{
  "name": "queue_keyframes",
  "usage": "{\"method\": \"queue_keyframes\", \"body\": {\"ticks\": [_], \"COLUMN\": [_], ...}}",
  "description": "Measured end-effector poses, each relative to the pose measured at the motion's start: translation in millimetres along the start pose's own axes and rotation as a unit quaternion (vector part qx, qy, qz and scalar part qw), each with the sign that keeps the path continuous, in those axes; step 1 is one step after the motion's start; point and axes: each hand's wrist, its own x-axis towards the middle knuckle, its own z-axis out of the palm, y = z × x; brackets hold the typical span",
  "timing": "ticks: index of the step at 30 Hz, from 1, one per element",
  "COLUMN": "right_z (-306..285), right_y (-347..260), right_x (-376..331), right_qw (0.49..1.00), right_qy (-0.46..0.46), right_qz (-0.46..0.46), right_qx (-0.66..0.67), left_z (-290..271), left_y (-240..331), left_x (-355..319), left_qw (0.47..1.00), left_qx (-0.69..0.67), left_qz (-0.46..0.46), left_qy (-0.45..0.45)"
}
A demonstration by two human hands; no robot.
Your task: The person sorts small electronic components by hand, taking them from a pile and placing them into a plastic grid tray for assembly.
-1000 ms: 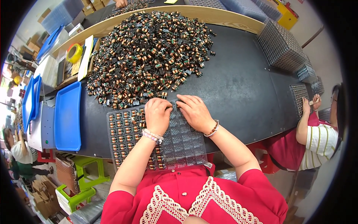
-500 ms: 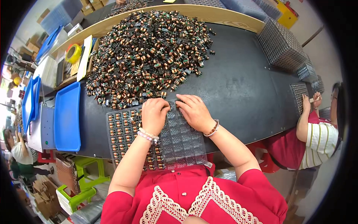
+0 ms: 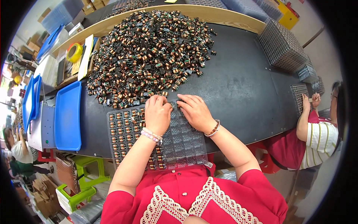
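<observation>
Head view: only a slight shift of the left hand from half a second ago, knuckles farther forward; no visible gain in filled cells of the clear tray, at the desk's near edge below the component heap. Right hand unmoved. Both narrow, curled over the tray's far edge; cannot tell whether gripping components.

Top: red, short sleeves. Collar: cream openwork lace, two pointed flaps, braid-like looped border, red cloth showing inside each. Small round pale button at centre front. Left hand: bracelet of pale pink and whitish beads. Right hand: brown beads, plus slim light band alongside.
</observation>
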Motion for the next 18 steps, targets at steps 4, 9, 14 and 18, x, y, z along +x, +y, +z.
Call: {"method": "queue_keyframes", "body": {"ticks": [4, 9, 14, 18], "right_z": [0, -3, 39, 55], "right_y": [-1, -6, -27, -14], "right_x": [0, 24, 83, 96], "right_qw": [1.000, 0.999, 0.999, 0.996], "right_qy": [-0.002, 0.021, -0.019, -0.043], "right_qz": [-0.006, -0.021, -0.042, -0.049], "right_qx": [-0.002, -0.017, -0.021, -0.055], "left_z": [-22, -54, -53, -67], "left_y": [-7, -43, -48, -37], "left_x": [2, -16, -37, -40], "left_qw": [0.999, 0.981, 0.978, 0.978], "left_qx": [-0.020, -0.082, -0.080, -0.077], "left_qz": [-0.001, -0.148, -0.174, -0.191], "left_qy": [-0.033, 0.098, 0.086, 0.040]}}
